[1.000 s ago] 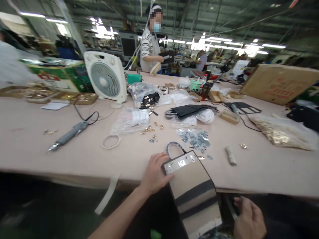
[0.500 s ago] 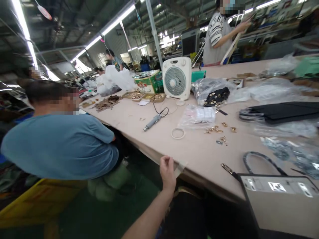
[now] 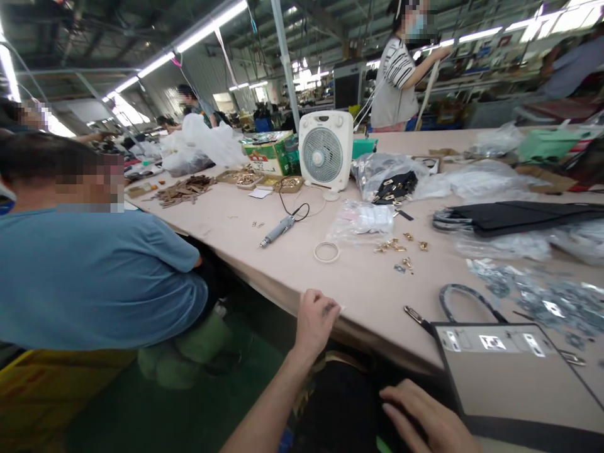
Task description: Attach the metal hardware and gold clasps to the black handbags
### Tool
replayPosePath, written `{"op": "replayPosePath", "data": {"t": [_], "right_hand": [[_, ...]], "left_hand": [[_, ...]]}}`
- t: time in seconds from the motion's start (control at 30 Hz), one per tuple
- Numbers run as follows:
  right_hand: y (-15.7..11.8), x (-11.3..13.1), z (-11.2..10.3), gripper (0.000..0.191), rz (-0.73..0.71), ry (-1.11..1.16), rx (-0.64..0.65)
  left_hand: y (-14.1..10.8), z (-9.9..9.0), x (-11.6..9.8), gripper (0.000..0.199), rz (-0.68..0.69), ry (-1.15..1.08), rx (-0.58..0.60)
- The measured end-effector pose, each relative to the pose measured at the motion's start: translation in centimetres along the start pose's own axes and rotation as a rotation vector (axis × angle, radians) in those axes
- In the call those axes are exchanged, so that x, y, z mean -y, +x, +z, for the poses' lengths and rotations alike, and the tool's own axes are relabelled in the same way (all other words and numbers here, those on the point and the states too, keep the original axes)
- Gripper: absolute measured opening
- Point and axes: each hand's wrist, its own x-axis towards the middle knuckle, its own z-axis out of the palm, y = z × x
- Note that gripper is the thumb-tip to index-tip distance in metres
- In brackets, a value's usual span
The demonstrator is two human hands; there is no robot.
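Note:
At the near table edge, my left hand (image 3: 317, 322) has its fingers curled together on a small translucent strip (image 3: 343, 309), mostly hidden by the fingertips. My right hand (image 3: 419, 415) is low in the view, below the edge, its fingers loosely bent and apart with nothing visible between them. Right of my hands lies a grey-beige bag panel (image 3: 514, 377) with dark borders, shiny fittings and a dark looped handle (image 3: 465, 290). A white tape ring (image 3: 326, 252) rests on the table beyond my left hand, near a grey electric screwdriver (image 3: 277, 231).
A white fan (image 3: 326, 151) stands on the table (image 3: 264, 267). Gold fittings (image 3: 391, 246), a plastic packet (image 3: 368, 220), metal plates (image 3: 552, 308) and black bag pieces (image 3: 528, 217) lie rightward. A person in blue (image 3: 94, 277) sits at left; another (image 3: 394, 82) stands behind.
My left hand has shifted onto the translucent strip at the table edge. My right hand has come into view at the bottom. The camera view has turned slightly right.

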Motion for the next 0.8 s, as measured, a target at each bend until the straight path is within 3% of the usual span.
{"op": "replayPosePath", "data": {"t": [0.2,0.33,0.47,0.63,0.8], "right_hand": [[3.5,-0.1,4.7,0.044,0.246,0.015,-0.001],[5.7,0.7,6.2,0.055,0.200,0.051,-0.042],[8.2,2.7,5.6,0.070,0.091,0.133,-0.104],[10.3,4.3,5.2,0.022,-0.104,0.244,-0.167],[9.6,4.4,5.9,0.015,-0.111,0.271,-0.258]], "left_hand": [[0.1,-1.1,0.7,0.013,0.057,-0.353,0.137],[-1.3,-3.1,0.8,0.023,-0.017,-0.678,0.169],[-1.7,-4.4,0.2,0.033,-0.143,-0.998,0.230],[-0.9,-4.6,-1.6,0.045,-0.253,-1.225,0.223],[0.0,-4.7,-2.1,0.051,-0.360,-1.278,0.098]]}}
